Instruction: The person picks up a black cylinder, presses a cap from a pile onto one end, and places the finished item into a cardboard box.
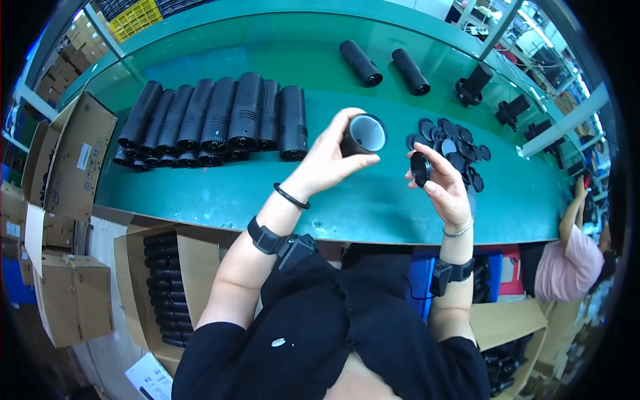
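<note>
Clearly, the left hand [325, 157] grips a tube [367, 133], while right of that tube the right hand [449, 189] pinches a cap [420, 169], with loose caps [449, 147] farther right.

under the left hand [330, 153] and the right hand [447, 190] there is a long desk [373, 207] with a green, slightly shiny top. far to the left of the left hand, brown cardboard boxes [73, 293] are standing on a pale grey floor [107, 360]. beyond this hand, more to its left, a metal post [105, 31] rises beside a yellow crate [137, 19]. to the right of the right hand, a whitish post [567, 122] stands by the desk. farther beyond it, a bright strip light [535, 29] is shining.
</note>
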The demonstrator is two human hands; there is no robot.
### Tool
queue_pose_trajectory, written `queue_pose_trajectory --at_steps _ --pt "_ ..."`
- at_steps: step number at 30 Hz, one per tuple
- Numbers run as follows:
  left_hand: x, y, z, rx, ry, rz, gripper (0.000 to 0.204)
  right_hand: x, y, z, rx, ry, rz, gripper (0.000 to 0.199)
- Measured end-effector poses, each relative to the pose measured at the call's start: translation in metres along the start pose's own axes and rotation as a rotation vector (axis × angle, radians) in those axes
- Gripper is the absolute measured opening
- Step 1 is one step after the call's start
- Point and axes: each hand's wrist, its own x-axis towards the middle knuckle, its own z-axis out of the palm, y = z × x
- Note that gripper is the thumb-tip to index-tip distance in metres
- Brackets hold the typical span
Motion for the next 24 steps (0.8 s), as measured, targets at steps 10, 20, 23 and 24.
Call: queue_pose_trajectory --at_steps 10,20,23,24 --pt "0.007 -0.009 -0.019 -0.200 0.179 -0.081 0.064 0.010 0.003 0.008 0.253 -0.035 -0.003 0.079" --pt "0.005 -0.016 -0.017 0.046 0.032 -0.060 0.080 0.006 0.038 0.011 0.827 -0.062 0.085 0.065" --pt "0.004 -0.013 -0.012 0.078 0.105 -0.063 0.082 0.005 0.037 0.010 0.792 -0.050 0.090 0.068" --pt "0.003 -0.009 -0.011 0.016 0.085 -0.074 0.076 0.004 0.036 0.010 0.771 -0.044 0.090 0.069"
